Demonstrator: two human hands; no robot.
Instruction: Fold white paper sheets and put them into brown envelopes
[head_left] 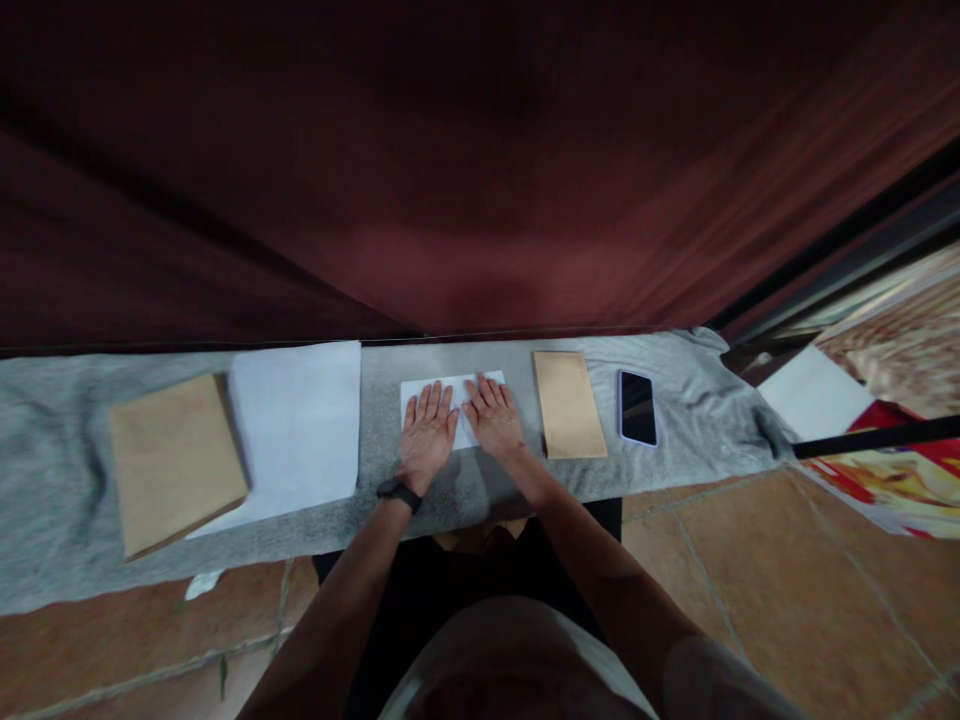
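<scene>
A small white sheet of paper, which looks folded, lies on the grey cloth in front of me. My left hand rests flat on its left half, fingers stretched out and a dark band on the wrist. On the right half, my right hand presses down with its fingers extended, thumb close to the left one. Both palms cover much of the sheet. To the right of my hands is a brown envelope. Larger white sheets lie to the left.
A stack of brown envelopes overlaps the white sheets at far left. A phone lies right of the single envelope. The grey cloth covers a narrow surface against a dark red panel. Tiled floor shows below.
</scene>
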